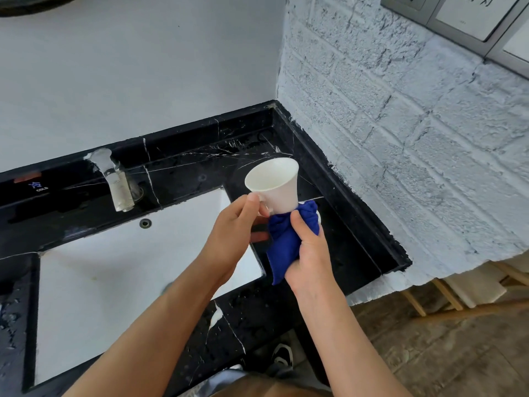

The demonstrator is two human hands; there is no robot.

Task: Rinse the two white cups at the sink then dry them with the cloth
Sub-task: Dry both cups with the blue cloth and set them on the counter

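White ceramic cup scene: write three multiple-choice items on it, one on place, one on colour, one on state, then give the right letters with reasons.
1. Where is the white ceramic cup?
A. Lying in the white sink basin
B. Held up over the black marble countertop, right of the basin
C. Standing under the tap

2. What colour is the cloth at the cup's base?
A. Deep blue
B. Yellow
C. Red

3. Is water running from the metal tap?
A. Yes, a strong stream
B. No stream is visible
C. Yes, into the cup

Answers:
1 B: the left hand holds the cup by its handle above the black marble countertop, beside the white sink basin.
2 A: the blue cloth, gripped by the right hand, is deep blue.
3 B: nothing falls from the metal tap.
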